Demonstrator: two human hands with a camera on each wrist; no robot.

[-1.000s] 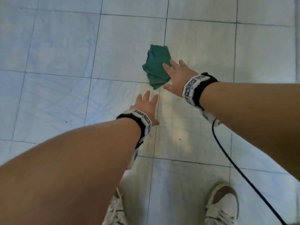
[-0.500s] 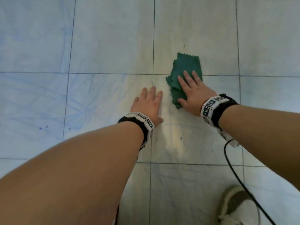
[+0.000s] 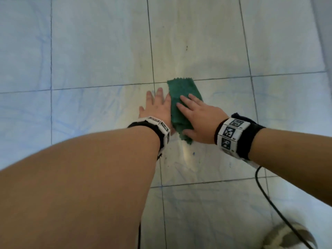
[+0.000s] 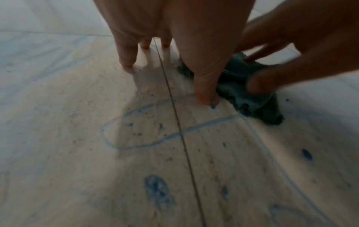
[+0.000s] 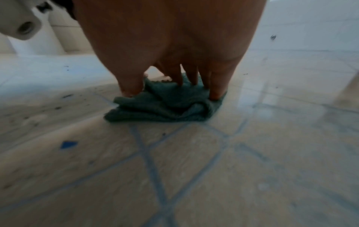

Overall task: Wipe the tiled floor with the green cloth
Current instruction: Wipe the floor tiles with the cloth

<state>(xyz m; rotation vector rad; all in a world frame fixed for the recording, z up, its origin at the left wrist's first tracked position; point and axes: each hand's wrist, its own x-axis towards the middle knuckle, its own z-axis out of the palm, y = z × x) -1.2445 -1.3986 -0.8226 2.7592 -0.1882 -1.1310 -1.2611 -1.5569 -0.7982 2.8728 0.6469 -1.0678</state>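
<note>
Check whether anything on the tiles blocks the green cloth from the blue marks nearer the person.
Nothing visible does. The right hand presses the green cloth; bare tiled floor lies between it and the blue marks.

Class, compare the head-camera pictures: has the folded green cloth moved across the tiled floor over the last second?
Yes. The folded green cloth has slid towards the person: it now lies almost wholly on the near side of the crosswise grout line under the right hand.

No readable text; the wristbands (image 3: pixel 231 133) bear only black-and-white square marker patterns.
</note>
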